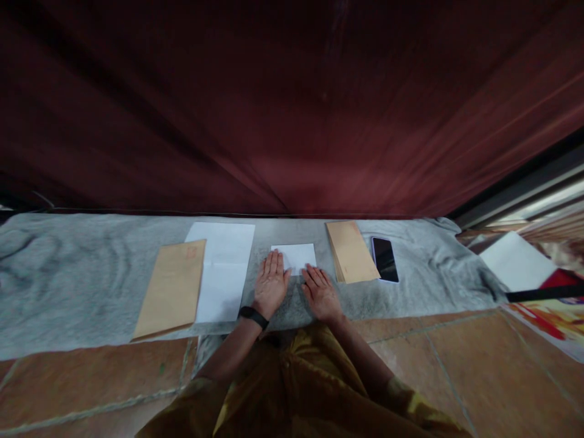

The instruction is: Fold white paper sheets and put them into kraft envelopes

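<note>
A small white folded sheet of paper (298, 254) lies flat on the grey cloth in front of me. My left hand (271, 281) rests on its left side with the fingers stretched out. On its lower right edge lies my right hand (320, 292), fingers extended and slightly spread. To the left, a brown envelope (176, 280) partly covers larger white sheets of paper (230, 261). A stack of brown envelopes (353, 252) sits to the right of my hands, with a phone (385, 260) against its right side.
Grey cloth (82, 274) covers the long surface. A dark red curtain (283, 121) hangs behind it. Tiled floor (456, 359) shows in front. At the far right are a white panel (517, 261) and a colourful printed sheet (554, 322).
</note>
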Available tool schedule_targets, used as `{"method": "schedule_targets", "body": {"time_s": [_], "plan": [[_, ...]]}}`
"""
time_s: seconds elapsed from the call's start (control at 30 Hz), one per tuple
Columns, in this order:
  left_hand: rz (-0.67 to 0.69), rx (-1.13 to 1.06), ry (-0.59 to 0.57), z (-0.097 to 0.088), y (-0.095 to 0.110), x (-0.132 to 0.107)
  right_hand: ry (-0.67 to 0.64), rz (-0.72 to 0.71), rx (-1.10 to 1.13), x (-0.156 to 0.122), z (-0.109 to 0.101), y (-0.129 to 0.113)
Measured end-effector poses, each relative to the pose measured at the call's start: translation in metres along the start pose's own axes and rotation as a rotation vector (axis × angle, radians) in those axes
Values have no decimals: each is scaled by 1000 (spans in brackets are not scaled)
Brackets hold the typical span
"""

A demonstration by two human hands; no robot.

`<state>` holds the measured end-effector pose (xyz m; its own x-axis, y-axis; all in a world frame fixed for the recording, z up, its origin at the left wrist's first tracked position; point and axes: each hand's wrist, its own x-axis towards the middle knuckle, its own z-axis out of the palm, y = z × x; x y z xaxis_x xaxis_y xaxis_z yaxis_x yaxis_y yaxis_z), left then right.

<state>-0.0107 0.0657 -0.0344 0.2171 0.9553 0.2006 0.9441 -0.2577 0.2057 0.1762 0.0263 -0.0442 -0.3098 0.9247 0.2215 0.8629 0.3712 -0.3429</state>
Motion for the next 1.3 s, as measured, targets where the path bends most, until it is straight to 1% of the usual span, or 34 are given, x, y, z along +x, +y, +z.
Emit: {"method": "schedule_targets", "body": {"time_s": [0.13, 0.23, 0.33, 0.5, 0.67, 0.77, 0.93, 1.13, 1.3], "plan": [[64, -17, -48, 5, 3, 17, 2, -4, -11, 0, 1, 1], [74, -7, -80, 10, 3, 22, 10, -11, -20, -1, 3, 2], [66, -1, -80, 12, 1, 23, 20, 0, -33, -2, 4, 2], [50, 12, -71, 12, -5, 20, 49, 77, -64, -3, 5, 1], [23, 24, -46, 14, -4, 19, 83, 142, -66, -3, 8, 3], [19, 9, -27, 15, -3, 19, 93, 208, -24, 5, 9, 5], [13, -33, -27, 14, -2, 18, 89, 353, 37, 33, 6, 7], [16, -42, -37, 14, -3, 18, 192, 439, 188, 57, 7, 10], [13, -53, -24, 16, -4, 18, 115, 595, 355, 67, 2, 19]]}}
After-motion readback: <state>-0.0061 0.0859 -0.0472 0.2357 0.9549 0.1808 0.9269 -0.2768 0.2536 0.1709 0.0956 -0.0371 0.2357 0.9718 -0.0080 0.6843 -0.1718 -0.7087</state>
